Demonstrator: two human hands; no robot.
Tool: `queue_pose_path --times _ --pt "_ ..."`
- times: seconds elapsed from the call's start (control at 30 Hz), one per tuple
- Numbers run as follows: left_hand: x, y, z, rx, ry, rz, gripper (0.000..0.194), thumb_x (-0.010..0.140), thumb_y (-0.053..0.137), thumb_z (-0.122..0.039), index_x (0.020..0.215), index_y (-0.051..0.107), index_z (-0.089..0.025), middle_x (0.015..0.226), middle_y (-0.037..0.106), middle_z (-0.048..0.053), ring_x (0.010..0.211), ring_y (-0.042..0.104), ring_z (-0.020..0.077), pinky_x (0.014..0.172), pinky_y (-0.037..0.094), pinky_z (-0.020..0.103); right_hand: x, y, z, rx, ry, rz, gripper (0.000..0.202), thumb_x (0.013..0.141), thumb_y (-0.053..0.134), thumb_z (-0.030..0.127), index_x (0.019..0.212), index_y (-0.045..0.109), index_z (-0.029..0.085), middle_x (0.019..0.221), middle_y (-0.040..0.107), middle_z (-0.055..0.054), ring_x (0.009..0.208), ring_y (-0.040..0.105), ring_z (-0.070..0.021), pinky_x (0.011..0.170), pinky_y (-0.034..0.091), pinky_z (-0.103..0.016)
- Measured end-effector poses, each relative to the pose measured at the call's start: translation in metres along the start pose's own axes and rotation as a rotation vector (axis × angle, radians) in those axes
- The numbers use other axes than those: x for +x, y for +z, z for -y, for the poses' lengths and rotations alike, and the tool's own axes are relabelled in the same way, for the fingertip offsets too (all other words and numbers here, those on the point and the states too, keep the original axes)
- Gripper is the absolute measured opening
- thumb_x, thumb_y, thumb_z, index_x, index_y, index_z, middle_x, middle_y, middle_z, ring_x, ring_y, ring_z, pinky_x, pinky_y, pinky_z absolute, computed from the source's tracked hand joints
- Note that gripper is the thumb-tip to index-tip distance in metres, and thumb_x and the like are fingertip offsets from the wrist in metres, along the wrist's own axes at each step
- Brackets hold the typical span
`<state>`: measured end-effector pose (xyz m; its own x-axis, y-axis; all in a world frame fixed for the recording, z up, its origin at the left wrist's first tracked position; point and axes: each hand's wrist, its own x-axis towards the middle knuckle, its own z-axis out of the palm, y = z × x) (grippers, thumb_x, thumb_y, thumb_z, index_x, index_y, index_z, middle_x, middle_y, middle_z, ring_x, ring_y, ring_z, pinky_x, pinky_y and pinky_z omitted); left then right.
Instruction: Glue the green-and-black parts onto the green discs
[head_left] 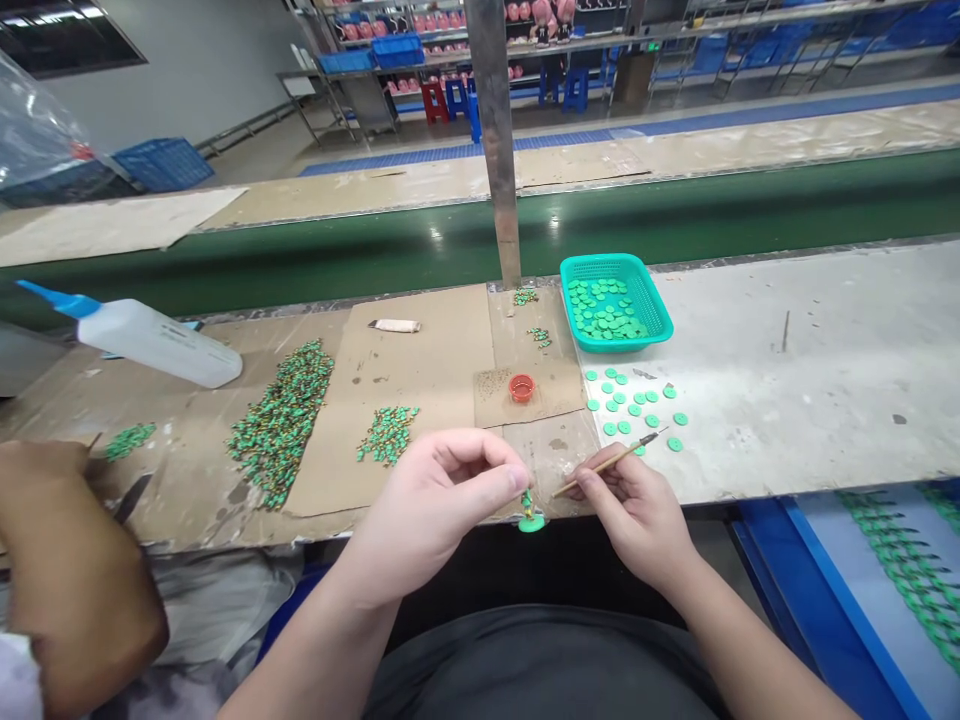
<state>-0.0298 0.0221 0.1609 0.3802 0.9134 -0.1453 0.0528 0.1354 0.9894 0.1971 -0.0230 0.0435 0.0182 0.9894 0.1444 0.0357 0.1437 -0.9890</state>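
Note:
My left hand [450, 495] pinches a tiny green-and-gold figurine [527, 500] between thumb and forefinger, just past the table's front edge. A round green disc [531, 523] is at the figurine's lower end. In my right hand [634, 505] is a thin paintbrush [606, 462], its dark tip pointing up and to the right, away from the figurine. Loose green discs [636, 398] lie on the table beyond that hand. A small red cup [522, 389] stands on cardboard ahead. Nearest my left hand on the table is a small pile of green-and-gold pieces [388, 435].
A teal basket [654, 305] holds more discs. Left are a large heap of pieces [281, 425], a white squeeze bottle [161, 342] and a co-worker's arm [75, 570]. A metal post [495, 140] rises behind the table. A blue-edged tray [814, 590] with green items sits at right.

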Motion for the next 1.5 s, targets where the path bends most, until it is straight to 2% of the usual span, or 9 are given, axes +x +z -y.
queue_pose_path --times 0.1,0.27,0.37,0.43,0.67,0.9,1.3,1.4,1.5 --pt "0.005 -0.003 0.014 0.165 0.118 -0.040 0.023 0.095 0.080 -0.032 0.074 0.080 -0.023 0.073 0.077 0.000 0.068 0.070 0.0134 0.064 0.057 0.022 0.000 0.000 0.000 0.001 -0.007 -0.002 0.032 0.111 0.074 0.051 0.094 0.072 0.024 0.088 0.082 -0.006 0.081 0.089 -0.0238 0.077 0.077 -0.033" --pt "0.020 -0.012 0.072 0.619 0.485 -0.210 0.014 0.103 0.078 -0.026 0.092 0.086 -0.026 0.087 0.083 0.000 0.081 0.074 0.0152 0.077 0.059 0.028 0.000 -0.001 -0.001 0.001 0.010 -0.017 0.031 0.110 0.075 0.051 0.096 0.073 0.024 0.089 0.083 -0.006 0.083 0.089 -0.0242 0.080 0.077 -0.034" --pt "0.022 -0.017 0.098 0.664 0.515 -0.190 0.011 0.104 0.079 -0.024 0.099 0.088 -0.028 0.094 0.086 -0.001 0.089 0.077 0.0158 0.087 0.059 0.031 0.000 -0.002 -0.002 0.009 0.024 -0.022 0.027 0.109 0.078 0.049 0.097 0.073 0.025 0.088 0.084 -0.005 0.084 0.089 -0.0241 0.080 0.077 -0.034" --pt "0.018 -0.019 0.105 0.686 0.523 -0.192 0.011 0.106 0.078 -0.024 0.104 0.087 -0.028 0.097 0.086 -0.001 0.092 0.077 0.0153 0.090 0.059 0.031 0.001 -0.003 -0.001 0.011 0.020 -0.026 0.025 0.109 0.078 0.046 0.097 0.073 0.025 0.089 0.084 -0.005 0.084 0.089 -0.0241 0.080 0.077 -0.034" --pt "0.010 -0.023 0.104 0.955 0.484 -0.139 0.030 0.104 0.078 -0.028 0.134 0.077 -0.024 0.121 0.081 0.004 0.110 0.074 0.0213 0.098 0.059 0.038 0.002 -0.004 0.000 -0.058 -0.007 -0.027 0.013 0.108 0.077 0.032 0.099 0.072 0.024 0.090 0.086 -0.004 0.084 0.089 -0.0226 0.076 0.075 -0.032" --pt "0.020 -0.013 0.108 0.949 0.443 -0.194 0.010 0.105 0.076 -0.028 0.113 0.080 -0.026 0.107 0.077 0.002 0.104 0.073 0.0231 0.095 0.057 0.043 0.018 -0.004 0.007 -0.285 -0.127 0.009 0.012 0.109 0.076 0.030 0.101 0.072 0.023 0.095 0.083 -0.004 0.085 0.084 -0.0217 0.076 0.071 -0.034" --pt "0.015 -0.013 0.111 0.895 0.415 -0.211 0.018 0.105 0.075 -0.027 0.118 0.086 -0.033 0.102 0.076 0.001 0.100 0.074 0.0235 0.090 0.058 0.045 0.042 0.009 0.006 -0.632 -0.455 0.145 0.006 0.113 0.069 0.023 0.109 0.074 0.025 0.104 0.083 -0.002 0.085 0.080 -0.0204 0.083 0.070 -0.034" --pt "0.016 -0.014 0.110 0.888 0.394 -0.200 0.019 0.106 0.075 -0.028 0.119 0.086 -0.035 0.104 0.077 0.000 0.101 0.074 0.0230 0.094 0.059 0.046 0.041 0.009 0.008 -0.675 -0.475 0.166 0.006 0.113 0.069 0.021 0.111 0.074 0.024 0.105 0.083 -0.003 0.088 0.080 -0.0206 0.084 0.070 -0.034" --pt "0.016 -0.014 0.109 0.879 0.401 -0.196 0.018 0.106 0.075 -0.029 0.118 0.086 -0.035 0.104 0.077 -0.001 0.100 0.074 0.0215 0.094 0.060 0.045 0.040 0.009 0.012 -0.668 -0.388 0.182 0.008 0.113 0.069 0.022 0.108 0.074 0.026 0.106 0.083 -0.002 0.087 0.080 -0.0198 0.083 0.070 -0.033"
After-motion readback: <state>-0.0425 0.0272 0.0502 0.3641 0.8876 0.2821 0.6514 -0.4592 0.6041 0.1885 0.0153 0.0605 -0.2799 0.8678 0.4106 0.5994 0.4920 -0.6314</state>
